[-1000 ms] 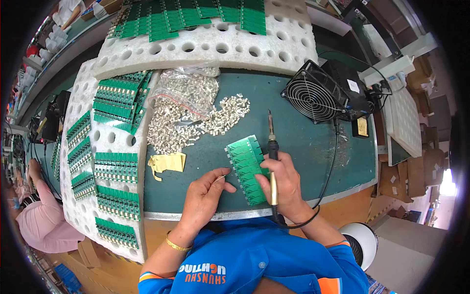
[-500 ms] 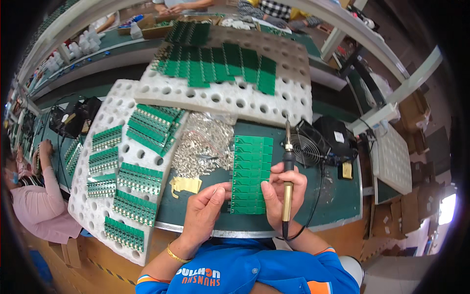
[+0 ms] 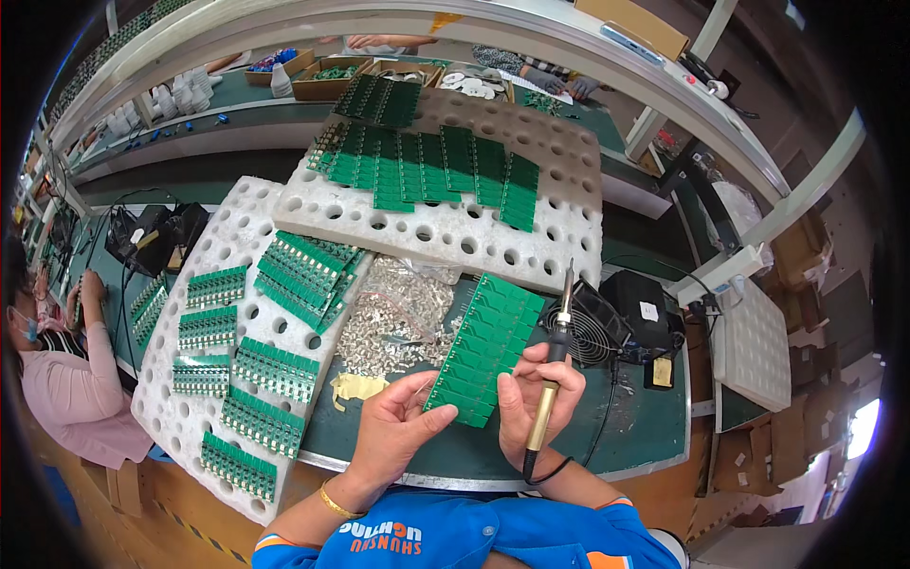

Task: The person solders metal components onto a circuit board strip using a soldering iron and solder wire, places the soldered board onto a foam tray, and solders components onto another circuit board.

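A green circuit board panel (image 3: 486, 346) tilts between my hands above the bench, its top leaning right. My left hand (image 3: 400, 429) pinches its lower left corner between thumb and fingers. With thumb and fingertips my right hand (image 3: 542, 400) touches the panel's lower right edge. The same hand also grips a soldering iron (image 3: 544, 415), its tip pointing up and away from the panel. Left of the panel lies a clear bag of small metal parts (image 3: 393, 318), many of them spilled in a heap. A crumpled piece of yellow material (image 3: 358, 389) rests just in front of the heap.
White foam boards with holes (image 3: 379, 226) bear several green panels (image 3: 275, 368). A black fan (image 3: 583, 327) and a black box-shaped unit (image 3: 640, 308) stand at right, with the iron's cable nearby. A metal frame crosses overhead. At left sits another person (image 3: 81, 398).
The panel has turned from upright to leaning right. My left hand has moved from its left edge pins to the lower left corner. The head view has shifted slightly.
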{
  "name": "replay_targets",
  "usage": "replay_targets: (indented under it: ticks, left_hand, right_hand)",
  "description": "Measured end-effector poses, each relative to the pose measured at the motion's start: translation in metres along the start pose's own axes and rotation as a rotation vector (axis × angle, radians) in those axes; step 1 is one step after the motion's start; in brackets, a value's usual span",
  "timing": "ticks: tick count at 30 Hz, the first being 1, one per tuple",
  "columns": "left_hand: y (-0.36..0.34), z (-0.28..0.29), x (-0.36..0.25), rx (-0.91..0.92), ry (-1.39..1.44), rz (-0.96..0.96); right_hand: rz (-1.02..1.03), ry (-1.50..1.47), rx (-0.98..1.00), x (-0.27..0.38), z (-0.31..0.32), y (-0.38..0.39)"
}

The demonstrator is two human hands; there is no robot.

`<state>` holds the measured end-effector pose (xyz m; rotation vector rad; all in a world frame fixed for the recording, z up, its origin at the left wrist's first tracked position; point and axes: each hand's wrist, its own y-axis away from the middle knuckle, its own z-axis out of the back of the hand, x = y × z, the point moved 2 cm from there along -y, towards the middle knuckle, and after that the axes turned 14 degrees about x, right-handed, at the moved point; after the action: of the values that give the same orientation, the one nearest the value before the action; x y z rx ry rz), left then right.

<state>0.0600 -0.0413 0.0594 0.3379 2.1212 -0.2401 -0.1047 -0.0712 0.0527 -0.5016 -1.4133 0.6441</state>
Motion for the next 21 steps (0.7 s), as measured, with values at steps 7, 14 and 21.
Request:
replay_targets:
  ticks: [7, 14, 21]
  left_hand:
    - [-0.008, 0.016, -0.004, -0.057, 0.036, 0.048]
    - [-0.006, 0.027, -0.011, -0.081, 0.113, 0.158]
    - [-0.001, 0.031, -0.015, -0.098, 0.161, 0.198]
  right_hand:
    - [0.120, 0.134, 0.003, -0.013, 0.016, -0.009]
    - [0.059, 0.215, 0.002, -0.021, 0.031, -0.040]
    - [0.014, 0.221, 0.031, -0.014, 0.023, -0.037]
